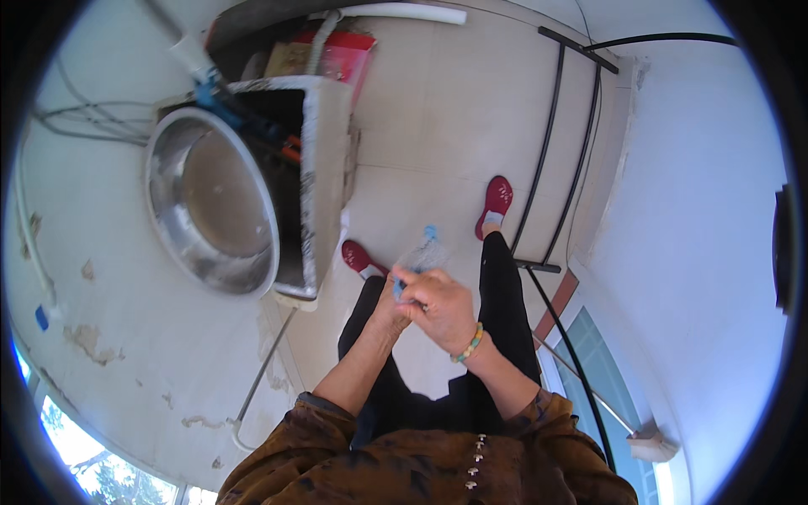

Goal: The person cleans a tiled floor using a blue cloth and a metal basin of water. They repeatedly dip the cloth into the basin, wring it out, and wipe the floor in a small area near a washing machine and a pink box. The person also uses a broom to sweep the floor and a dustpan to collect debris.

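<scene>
A crinkled, see-through item with light-blue ends (424,255), possibly thin plastic or mesh, hangs in front of my body above the floor. It is blurred, so I cannot tell its exact kind. My right hand (440,309) pinches its near blue end between bent fingers and wears a beaded bracelet (467,344). My left hand (388,314) meets the right at that same end, its fingers largely hidden behind the right hand. Left of my hands, a wide stainless steel basin (273,252) sits tilted over a pale, worn sink (325,189), with murky liquid (224,196) inside.
A pipe with blue and orange fittings (218,101) crosses above the sink. Behind it are a red box (353,53) and a white pipe (404,11). A black metal frame (540,148) stands along the right wall. My red shoes (497,199) are on the tiled floor (416,126).
</scene>
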